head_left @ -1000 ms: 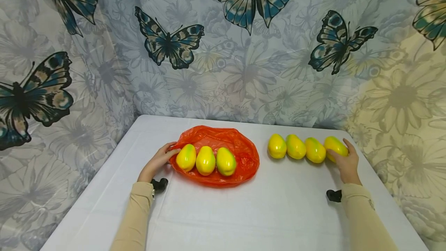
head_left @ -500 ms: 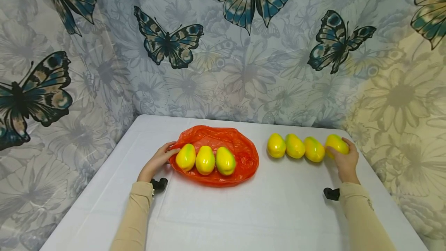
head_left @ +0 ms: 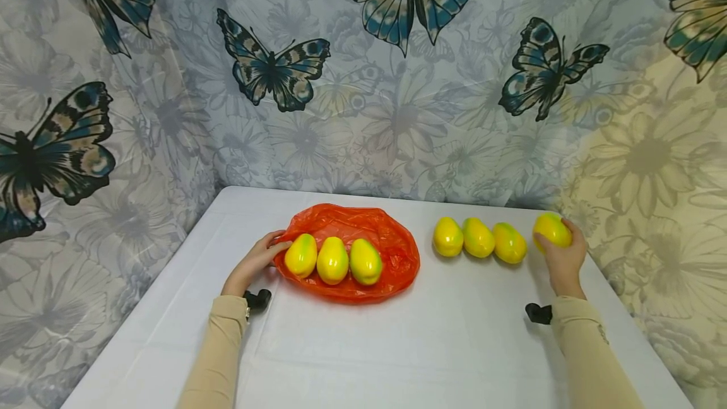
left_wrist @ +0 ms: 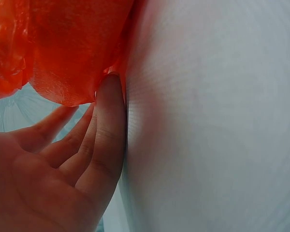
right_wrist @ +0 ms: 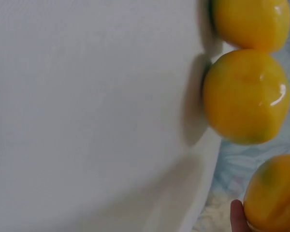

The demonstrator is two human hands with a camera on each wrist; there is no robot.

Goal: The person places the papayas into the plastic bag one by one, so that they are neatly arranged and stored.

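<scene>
In the head view my right hand (head_left: pixel 564 257) holds a yellow-green mango (head_left: pixel 553 229) at the right end of the table, raised above the tabletop. One fingertip (right_wrist: pixel 238 217) shows against this mango in the right wrist view. My left hand (head_left: pixel 258 260) grips the left rim of a red plastic bag (head_left: pixel 400 260), its fingers right at the thin plastic in the left wrist view. Three mangoes lie in a row on the bag, the middle one (head_left: pixel 332 260) between two others.
Three more mangoes, among them a middle one (head_left: pixel 478 237), line up on the white table (head_left: pixel 386 352) between the bag and my right hand. A butterfly-printed cloth (head_left: pixel 397 112) hangs behind the table.
My right hand has lifted the end mango off the table and moved it slightly up and away from the row. The left hand stays at the bag's rim.
</scene>
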